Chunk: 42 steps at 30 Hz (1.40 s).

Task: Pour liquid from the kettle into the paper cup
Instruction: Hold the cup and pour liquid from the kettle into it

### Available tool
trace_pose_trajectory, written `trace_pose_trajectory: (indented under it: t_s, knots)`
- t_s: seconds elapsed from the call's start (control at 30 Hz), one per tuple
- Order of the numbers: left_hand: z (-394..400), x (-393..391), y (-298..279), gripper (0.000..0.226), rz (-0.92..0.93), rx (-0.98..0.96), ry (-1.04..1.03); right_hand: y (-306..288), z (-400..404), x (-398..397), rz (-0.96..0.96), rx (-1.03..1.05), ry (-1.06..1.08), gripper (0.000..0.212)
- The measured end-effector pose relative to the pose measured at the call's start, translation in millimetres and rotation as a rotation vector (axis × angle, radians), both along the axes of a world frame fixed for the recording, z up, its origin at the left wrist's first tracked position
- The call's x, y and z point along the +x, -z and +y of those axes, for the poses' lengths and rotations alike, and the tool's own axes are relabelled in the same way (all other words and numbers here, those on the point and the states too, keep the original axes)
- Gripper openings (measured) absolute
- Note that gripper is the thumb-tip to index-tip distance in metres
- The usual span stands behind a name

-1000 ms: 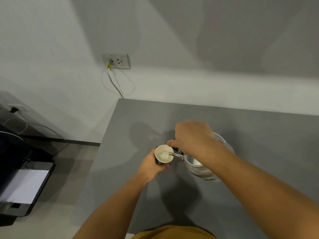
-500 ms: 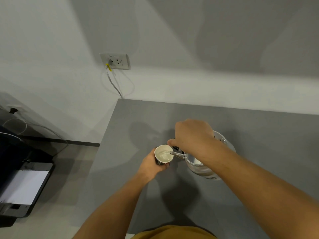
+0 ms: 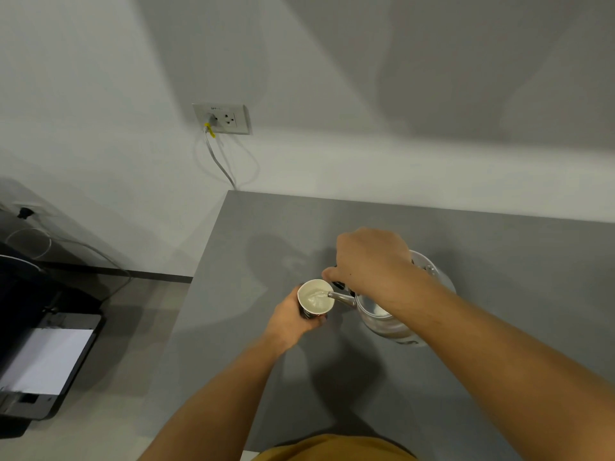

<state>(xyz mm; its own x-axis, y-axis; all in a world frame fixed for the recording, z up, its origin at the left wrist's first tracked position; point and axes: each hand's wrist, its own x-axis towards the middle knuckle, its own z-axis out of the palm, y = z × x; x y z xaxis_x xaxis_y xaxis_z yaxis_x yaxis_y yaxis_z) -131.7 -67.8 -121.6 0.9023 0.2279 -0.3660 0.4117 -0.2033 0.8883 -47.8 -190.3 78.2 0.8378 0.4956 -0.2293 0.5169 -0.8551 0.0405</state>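
Note:
A white paper cup (image 3: 315, 297) with a dark sleeve stands on the grey table (image 3: 499, 247), and my left hand (image 3: 289, 319) wraps around its side. A shiny metal kettle (image 3: 389, 319) is tipped to the left, its thin spout reaching over the cup's rim. Clear liquid runs from the spout into the cup, which holds some liquid. My right hand (image 3: 369, 261) grips the kettle's handle from above and hides most of the lid and handle.
The table's left edge runs close to the cup, with floor beyond it. A dark printer (image 3: 40, 357) with white paper sits low at the left. A wall socket (image 3: 223, 118) with a plugged cable is on the wall behind.
Both hands have held nearly still. The kettle stays tipped over the cup, and liquid keeps running into it.

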Motion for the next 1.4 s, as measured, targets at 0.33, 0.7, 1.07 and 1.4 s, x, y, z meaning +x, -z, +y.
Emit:
trace_pose_trajectory:
  t_s: [0.33,0.7,1.07,1.4]
  knots:
    - [0.8,-0.6,0.2,0.065,0.003,0.014,0.005,0.8,3.1,-1.8,-0.014,-0.015,-0.003,0.044]
    - [2.1,-0.5,4.1,0.064,-0.007,0.019,0.010,3.1,4.1,-1.6,-0.023,-0.019,-0.017,0.046]
    - [3.6,-0.8,10.9,0.063,-0.020,0.022,0.012,3.5,3.6,-2.0,-0.024,-0.009,-0.019,0.047]
    - [3.4,0.4,16.4,0.066,-0.012,0.027,-0.001,6.0,-4.9,-0.5,-0.010,0.045,0.032,0.044]
